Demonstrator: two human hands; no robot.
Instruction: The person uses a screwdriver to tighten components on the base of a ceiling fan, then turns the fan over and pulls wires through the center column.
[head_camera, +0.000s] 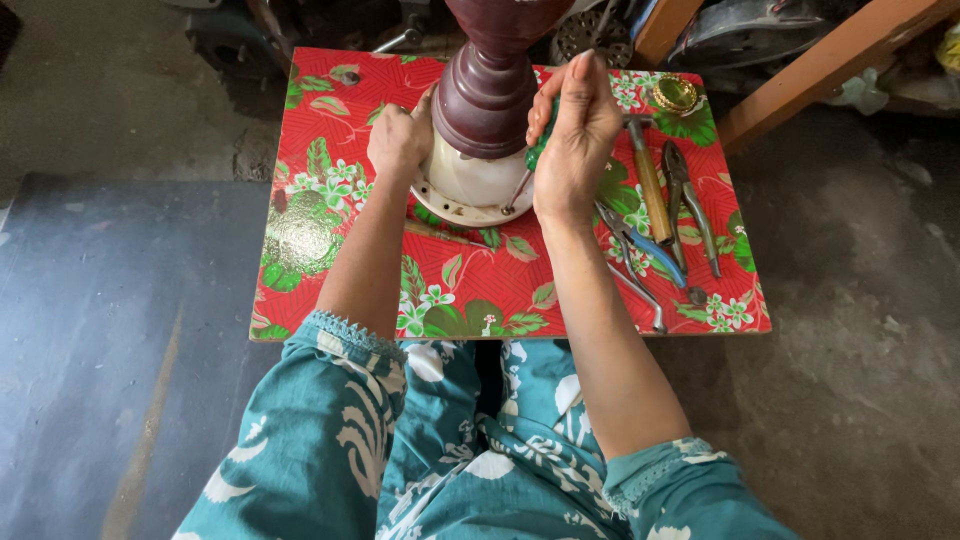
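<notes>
A dark maroon turned piece (487, 90) with a white round base (462, 185) lies on a low table covered in red floral cloth (330, 200). My left hand (400, 138) presses against the left side of the base, fingers curled. My right hand (572, 140) grips a green-handled screwdriver (530, 165) whose metal shaft points down to the rim of the white base.
To the right on the cloth lie a wooden-handled hammer (650, 185), pliers (690, 200), blue-handled pliers (645, 248) and a gold round cap (676, 94). A wooden beam (830, 65) slants at the upper right. Concrete floor surrounds the table.
</notes>
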